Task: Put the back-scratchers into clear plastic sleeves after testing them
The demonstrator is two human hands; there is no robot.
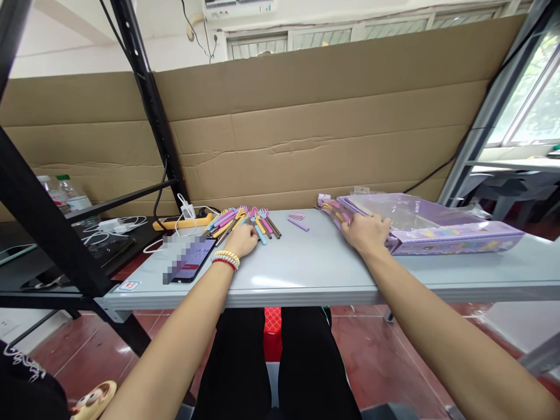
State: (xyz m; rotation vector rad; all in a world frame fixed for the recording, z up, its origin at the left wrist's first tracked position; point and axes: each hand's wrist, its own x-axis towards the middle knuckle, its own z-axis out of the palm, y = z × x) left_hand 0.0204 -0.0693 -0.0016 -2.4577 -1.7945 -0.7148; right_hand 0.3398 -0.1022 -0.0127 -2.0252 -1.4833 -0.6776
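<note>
My left hand (244,238) is at the near edge of a fanned pile of colourful pens (265,223), its fingers curled down among them. Yellow, pink, purple and blue barrels show, many with shaped tops. What the fingertips pinch is hidden. A beaded bracelet circles that wrist. My right hand (366,229) is closed over the edge of a clear plastic pack of pens (335,211), beside an open purple box (455,238). Part of its grip is hidden. Between the hands lie a loose purple pen cap or barrel (298,224) and a small pink piece (296,215).
A phone (195,260) lies left of my left hand, with a white charger and cables (186,209) behind it. A tall cardboard sheet (306,128) stands along the table's back. Black shelf posts (146,99) rise at left. Bottles (72,195) stand on the neighbouring table.
</note>
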